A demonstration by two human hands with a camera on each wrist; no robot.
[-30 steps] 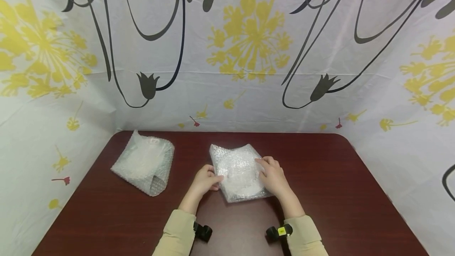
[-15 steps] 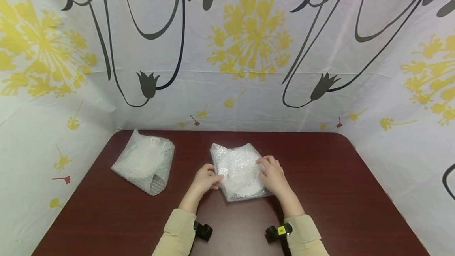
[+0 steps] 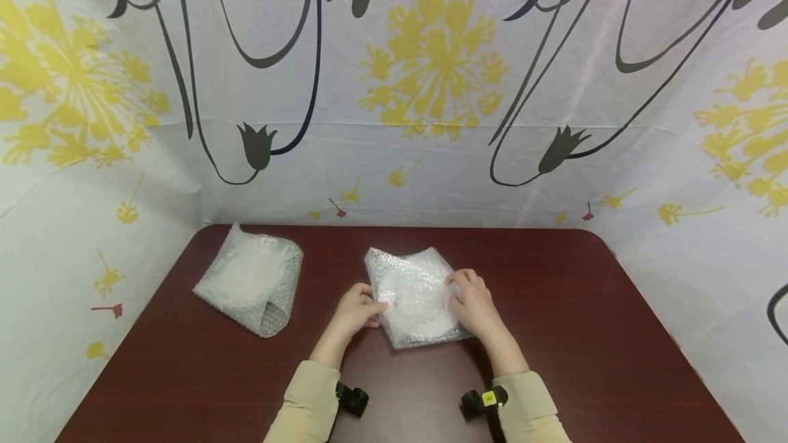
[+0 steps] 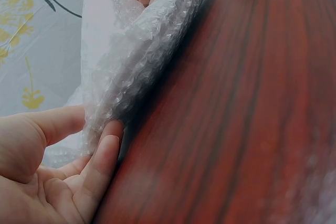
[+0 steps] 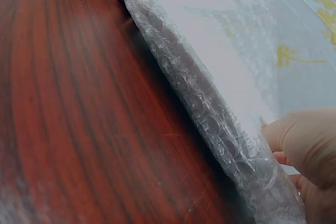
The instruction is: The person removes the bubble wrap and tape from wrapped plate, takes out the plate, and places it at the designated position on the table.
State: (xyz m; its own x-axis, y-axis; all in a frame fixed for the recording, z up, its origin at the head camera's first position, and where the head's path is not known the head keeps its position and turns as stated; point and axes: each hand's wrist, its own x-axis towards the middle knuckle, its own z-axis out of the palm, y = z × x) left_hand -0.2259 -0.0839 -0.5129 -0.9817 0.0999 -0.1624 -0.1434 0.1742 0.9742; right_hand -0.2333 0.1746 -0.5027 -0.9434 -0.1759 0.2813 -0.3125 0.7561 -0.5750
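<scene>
A flat package in clear bubble wrap [image 3: 414, 296] lies on the table between my hands, and something pale and roundish shows through the wrap. My left hand [image 3: 354, 310] grips its left edge. In the left wrist view, the thumb is on top of the bubble wrap [image 4: 142, 51] and the fingers [image 4: 105, 156] reach underneath. My right hand [image 3: 475, 305] holds the opposite edge. From the right wrist, I see that hand [image 5: 310, 150] against the right end of the wrapped package [image 5: 205, 98], its fingertips partly hidden by the wrap.
To the left lies a second bubble-wrap parcel [image 3: 249, 279], its near corner rolled open. The dark red wooden table [image 3: 591, 333] has rounded far corners. A patterned white cloth [image 3: 394, 204] hangs behind and beside it. Each wrist carries a small black camera [image 3: 352, 400].
Almost nothing differs. The right fingertips have shifted very slightly along the wrap; both hands stay at the package edges and the other parcel has not moved.
</scene>
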